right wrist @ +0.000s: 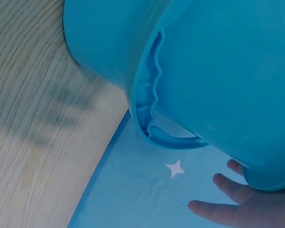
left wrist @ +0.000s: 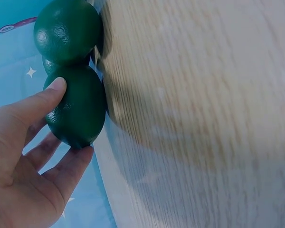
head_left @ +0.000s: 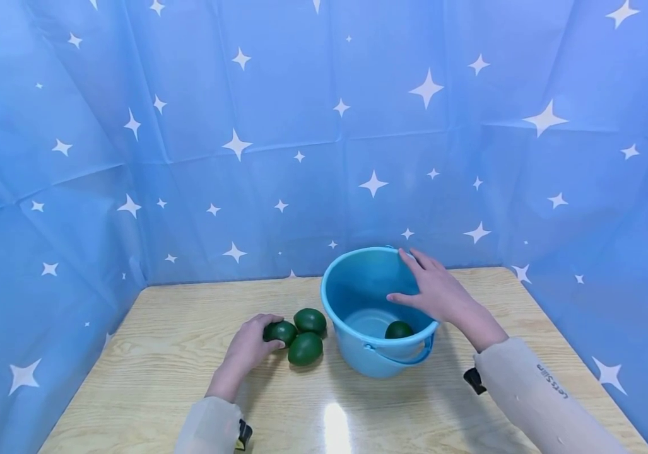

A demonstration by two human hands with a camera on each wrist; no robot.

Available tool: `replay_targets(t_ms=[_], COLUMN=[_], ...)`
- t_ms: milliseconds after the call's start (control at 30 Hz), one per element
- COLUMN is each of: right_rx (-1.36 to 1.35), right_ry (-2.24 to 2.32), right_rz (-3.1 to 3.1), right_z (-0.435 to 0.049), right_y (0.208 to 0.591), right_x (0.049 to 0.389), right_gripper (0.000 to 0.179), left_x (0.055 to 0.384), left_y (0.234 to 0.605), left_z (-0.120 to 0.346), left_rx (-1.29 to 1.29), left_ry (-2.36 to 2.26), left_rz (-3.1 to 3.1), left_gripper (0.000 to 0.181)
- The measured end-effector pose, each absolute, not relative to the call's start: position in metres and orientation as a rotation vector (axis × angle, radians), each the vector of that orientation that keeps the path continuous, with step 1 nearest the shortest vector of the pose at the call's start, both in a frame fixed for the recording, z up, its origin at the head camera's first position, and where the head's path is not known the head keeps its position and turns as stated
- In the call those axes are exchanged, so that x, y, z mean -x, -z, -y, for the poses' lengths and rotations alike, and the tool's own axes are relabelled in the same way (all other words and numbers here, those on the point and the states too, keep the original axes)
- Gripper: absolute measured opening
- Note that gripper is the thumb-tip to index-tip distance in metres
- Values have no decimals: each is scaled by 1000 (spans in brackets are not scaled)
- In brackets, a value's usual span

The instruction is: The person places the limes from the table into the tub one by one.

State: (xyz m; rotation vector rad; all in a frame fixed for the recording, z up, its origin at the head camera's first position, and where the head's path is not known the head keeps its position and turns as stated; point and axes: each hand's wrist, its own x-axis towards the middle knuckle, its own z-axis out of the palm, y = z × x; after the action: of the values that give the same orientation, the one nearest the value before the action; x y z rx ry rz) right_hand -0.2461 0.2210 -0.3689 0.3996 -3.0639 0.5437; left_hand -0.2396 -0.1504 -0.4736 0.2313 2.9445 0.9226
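My left hand (head_left: 251, 343) holds a dark green, glossy oval fruit (left wrist: 78, 107) that looks like an avocado. The thumb presses its near side and the fingers curve around its far end. Close beside it on the table are two more such fruits, one behind (head_left: 310, 321) and one in front (head_left: 305, 349). To their right stands a light blue bucket (head_left: 352, 353), tilted in view, with another green fruit (head_left: 399, 330) on its bottom. My right hand (head_left: 437, 291) is at the bucket's right rim, fingers spread and fairly straight, thumb over the opening.
A wooden table (head_left: 159, 378) carries everything. The bucket's blue handle (head_left: 414, 360) hangs down on its near side. Behind and at both sides rises a blue cloth (head_left: 295, 208) with white stars.
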Motion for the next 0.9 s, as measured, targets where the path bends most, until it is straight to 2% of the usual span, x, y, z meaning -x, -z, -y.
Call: replay_targets(t_ms=[900], right_rx=[-395], right_ry=[-535], right_rz=[3063], right_z=[-221], right_y=[369], right_x=[246], right_gripper=[99], left_x=[239], left_y=[474], left_z=[153], left_rx=[-240], left_ry=[-921], left_rz=[-2961], left_gripper=[47])
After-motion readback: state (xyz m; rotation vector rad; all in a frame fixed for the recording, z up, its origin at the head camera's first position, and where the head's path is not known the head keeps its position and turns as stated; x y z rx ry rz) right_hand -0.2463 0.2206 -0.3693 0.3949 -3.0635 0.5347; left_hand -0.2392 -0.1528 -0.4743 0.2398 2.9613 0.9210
